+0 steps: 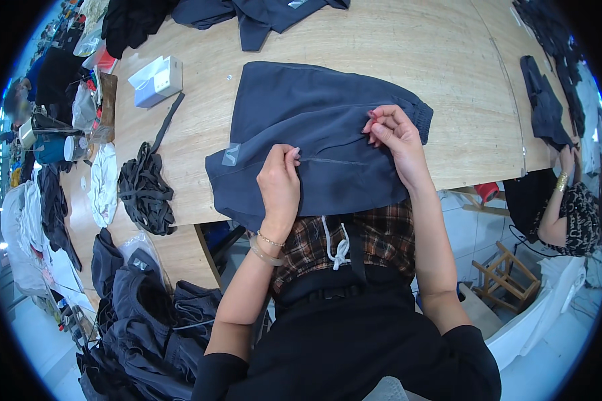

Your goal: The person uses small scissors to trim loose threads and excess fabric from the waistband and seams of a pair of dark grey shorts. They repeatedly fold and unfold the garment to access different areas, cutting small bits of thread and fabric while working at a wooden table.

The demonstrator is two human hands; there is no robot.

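Dark blue-grey shorts lie spread on the wooden table in front of me, the gathered elastic waistband to the right and a small clear sticker on the leg at the left. Over the lower left of the shorts is my left hand, fingers curled with the thumb against them. My right hand hovers above the side near the waistband, thumb and fingertips brought together. Whatever either pinch holds is too small to make out. A seam line runs across the cloth between the hands.
Left on the table are a tissue box and a heap of dark fabric strips. More dark garments are piled at the lower left; others lie at the far edge. At right, another person's hand touches a dark garment near a wooden stool.
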